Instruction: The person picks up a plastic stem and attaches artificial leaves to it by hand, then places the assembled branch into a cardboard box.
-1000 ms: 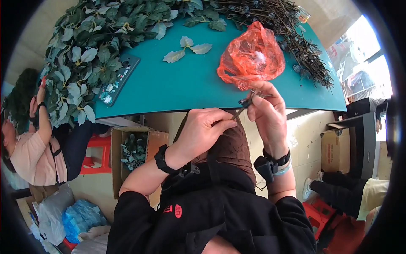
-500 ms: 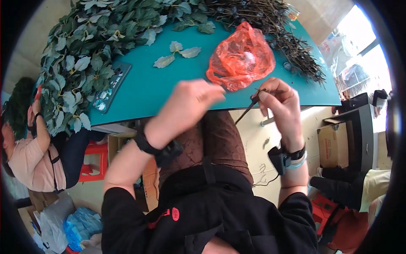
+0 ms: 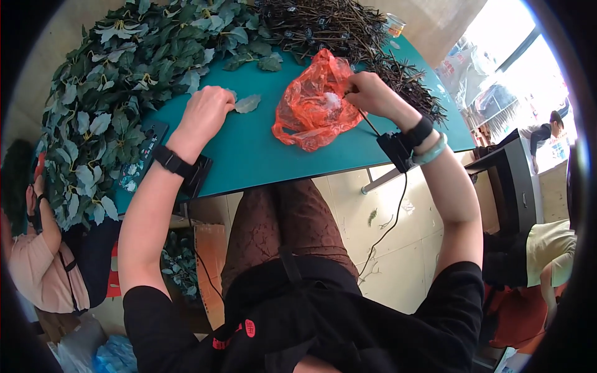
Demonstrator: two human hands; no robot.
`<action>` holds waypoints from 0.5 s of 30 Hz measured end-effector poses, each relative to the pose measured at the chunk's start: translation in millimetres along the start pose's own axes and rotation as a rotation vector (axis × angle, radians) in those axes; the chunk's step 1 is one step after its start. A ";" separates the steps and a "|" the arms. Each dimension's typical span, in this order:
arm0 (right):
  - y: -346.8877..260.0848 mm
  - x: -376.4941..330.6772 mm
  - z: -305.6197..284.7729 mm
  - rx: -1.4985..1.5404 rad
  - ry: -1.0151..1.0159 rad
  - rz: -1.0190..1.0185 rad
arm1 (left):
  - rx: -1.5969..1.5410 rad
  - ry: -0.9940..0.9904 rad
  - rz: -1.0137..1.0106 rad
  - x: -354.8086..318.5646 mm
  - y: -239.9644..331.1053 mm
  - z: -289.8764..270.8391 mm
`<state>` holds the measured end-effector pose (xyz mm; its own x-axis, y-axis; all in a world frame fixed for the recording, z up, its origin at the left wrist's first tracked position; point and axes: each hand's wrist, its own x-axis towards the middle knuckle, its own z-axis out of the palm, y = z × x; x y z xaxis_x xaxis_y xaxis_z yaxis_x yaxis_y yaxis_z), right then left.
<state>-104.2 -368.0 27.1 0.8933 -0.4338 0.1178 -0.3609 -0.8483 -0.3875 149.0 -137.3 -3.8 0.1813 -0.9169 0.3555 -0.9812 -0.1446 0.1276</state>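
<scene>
My left hand (image 3: 210, 107) is over the teal table, its fingers closed at a green artificial leaf sprig (image 3: 249, 104). The fingers hide part of the sprig; one pale leaf lies out to their right. Beside the right edge of a crumpled red plastic bag (image 3: 305, 112), my right hand (image 3: 374, 96) pinches a thin brown stem (image 3: 369, 122), which slants down toward my wrist. The bag has something whitish in its middle. My right fingertips are partly hidden, so I cannot tell whether they touch the bag.
Leafy green sprigs (image 3: 93, 105) are heaped along the table's left and back. Brown stems (image 3: 323, 25) pile at the back right, near a small clear container (image 3: 394, 25). A phone (image 3: 144, 155) lies at left. A co-worker (image 3: 46, 273) sits left; other people are at right.
My left hand has moved forward and left from the table's front edge to the leaf sprig. My right hand has gone forward with the brown stem, up beside the red bag.
</scene>
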 end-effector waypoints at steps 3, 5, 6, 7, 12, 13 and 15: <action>20.0 14.1 17.4 -0.075 -0.017 -0.027 | -0.178 0.103 -0.063 -9.9 5.5 -15.9; 18.5 20.2 20.1 -0.079 -0.038 -0.028 | -0.264 0.152 -0.109 -25.3 11.3 -30.8; 19.5 20.8 20.4 -0.089 -0.051 -0.015 | -0.480 0.175 -0.217 -32.9 18.1 -37.4; 20.8 20.8 20.7 -0.099 -0.065 -0.003 | -0.697 0.196 -0.327 -41.5 26.1 -42.9; 23.6 20.3 18.7 -0.087 -0.086 -0.031 | -1.284 0.320 -0.551 -94.0 52.2 -29.1; 21.1 17.7 11.7 -0.057 -0.101 -0.025 | -1.400 0.344 -0.578 -104.1 54.9 -21.7; 15.3 20.7 2.8 0.019 -0.158 -0.025 | -1.622 0.399 -0.665 -119.9 57.4 -12.3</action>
<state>-90.5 -389.1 21.0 0.9335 -0.3582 -0.0175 -0.3343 -0.8514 -0.4041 71.7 -31.0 -27.8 0.7216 -0.6921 0.0186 0.2468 0.2822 0.9271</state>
